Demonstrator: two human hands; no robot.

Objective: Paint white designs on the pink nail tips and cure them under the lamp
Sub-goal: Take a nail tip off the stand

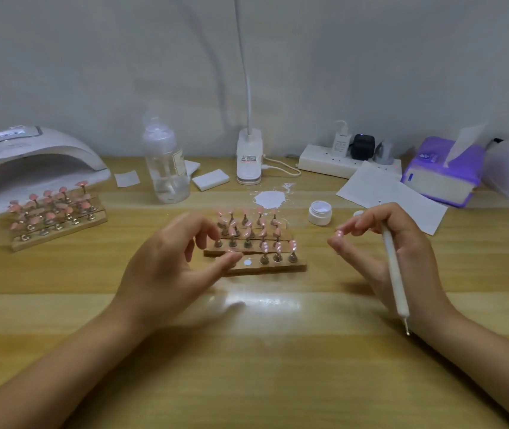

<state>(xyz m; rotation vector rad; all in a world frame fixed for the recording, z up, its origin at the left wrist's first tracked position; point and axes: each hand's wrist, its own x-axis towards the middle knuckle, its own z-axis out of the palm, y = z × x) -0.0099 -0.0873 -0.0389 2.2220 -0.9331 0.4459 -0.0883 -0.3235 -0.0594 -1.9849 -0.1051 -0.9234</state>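
Right hand pinches a pink nail tip, dotting pen tucked in its fingers. Left hand loosely curled, empty, touching the wooden stand. Open jar contains white gel.

You have two hands over the worktop: the left hand and the right hand. Two wooden holder blocks stand on it, one at the centre and one to the left, each carrying many pink nail tips on stands; the blur stops an exact count. You also have one curing lamp, one clear bottle, one small white jar, one white dotting pen, one power strip, one purple tissue pack and one paint puddle.
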